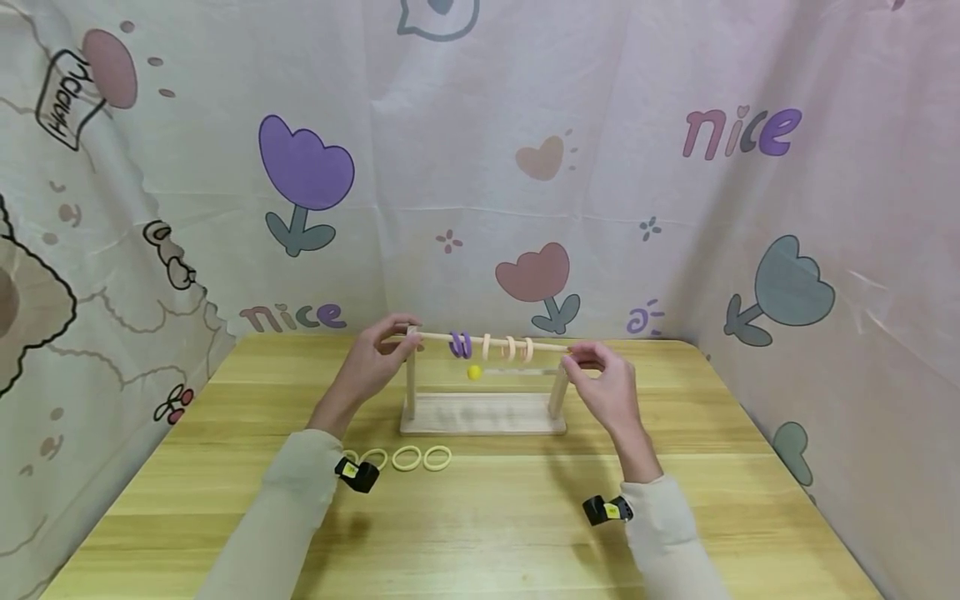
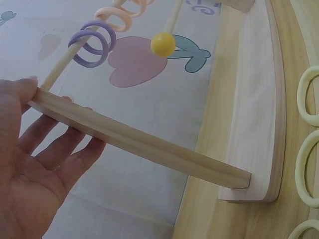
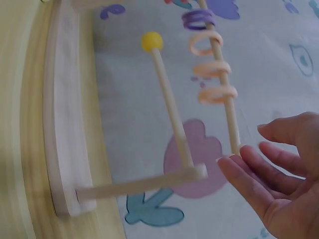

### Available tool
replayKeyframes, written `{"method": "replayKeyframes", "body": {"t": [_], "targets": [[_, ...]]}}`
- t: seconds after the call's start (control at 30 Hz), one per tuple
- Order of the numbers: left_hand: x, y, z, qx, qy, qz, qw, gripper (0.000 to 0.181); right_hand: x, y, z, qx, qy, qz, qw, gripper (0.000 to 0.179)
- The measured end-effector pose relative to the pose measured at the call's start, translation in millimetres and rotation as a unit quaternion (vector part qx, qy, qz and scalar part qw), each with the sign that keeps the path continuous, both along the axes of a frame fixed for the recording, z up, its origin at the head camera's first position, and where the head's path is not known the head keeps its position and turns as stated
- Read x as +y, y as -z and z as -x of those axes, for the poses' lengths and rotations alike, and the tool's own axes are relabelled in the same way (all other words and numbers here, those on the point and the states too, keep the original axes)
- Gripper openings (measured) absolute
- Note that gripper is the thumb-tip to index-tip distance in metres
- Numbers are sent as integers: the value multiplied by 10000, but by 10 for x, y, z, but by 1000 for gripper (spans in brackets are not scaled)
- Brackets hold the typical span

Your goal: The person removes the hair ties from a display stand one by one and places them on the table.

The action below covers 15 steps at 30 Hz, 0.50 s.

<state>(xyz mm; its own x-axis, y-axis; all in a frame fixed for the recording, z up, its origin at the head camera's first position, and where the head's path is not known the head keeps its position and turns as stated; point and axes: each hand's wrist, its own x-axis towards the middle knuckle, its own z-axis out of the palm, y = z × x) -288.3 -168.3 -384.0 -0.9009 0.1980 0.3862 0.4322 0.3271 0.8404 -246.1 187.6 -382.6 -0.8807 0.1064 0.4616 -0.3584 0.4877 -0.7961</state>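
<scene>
A wooden stand (image 1: 483,425) has two uprights. My left hand (image 1: 378,358) grips the top of the left post (image 2: 144,142), thumb at its end and fingers behind. From there a thin wooden rod (image 1: 551,346) runs across, carrying two purple rings (image 2: 92,45) and three peach rings (image 3: 212,68). My right hand (image 1: 607,387) pinches the rod's free end with its fingertips, apart from the right post (image 3: 142,185). A second stick (image 3: 172,107), tipped with a yellow ball (image 3: 152,42), extends from that right post below the rod.
Several pale yellow rings (image 1: 437,458) lie on the wooden table (image 1: 480,533) in front of the stand, partly behind the left wrist's camera (image 1: 358,475). A patterned cloth (image 1: 450,167) hangs behind the table and along its sides.
</scene>
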Motion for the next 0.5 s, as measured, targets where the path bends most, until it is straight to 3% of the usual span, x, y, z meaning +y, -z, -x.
{"method": "replayKeyframes", "body": {"t": [0.23, 0.5], "targets": [[-6, 9, 1, 51, -36, 54, 10000, 29, -263, 43, 47, 435, -49, -146, 9989, 21], [-6, -5, -14, 2, 74, -48, 10000, 29, -452, 83, 100, 664, 463, -273, 9963, 21]]}}
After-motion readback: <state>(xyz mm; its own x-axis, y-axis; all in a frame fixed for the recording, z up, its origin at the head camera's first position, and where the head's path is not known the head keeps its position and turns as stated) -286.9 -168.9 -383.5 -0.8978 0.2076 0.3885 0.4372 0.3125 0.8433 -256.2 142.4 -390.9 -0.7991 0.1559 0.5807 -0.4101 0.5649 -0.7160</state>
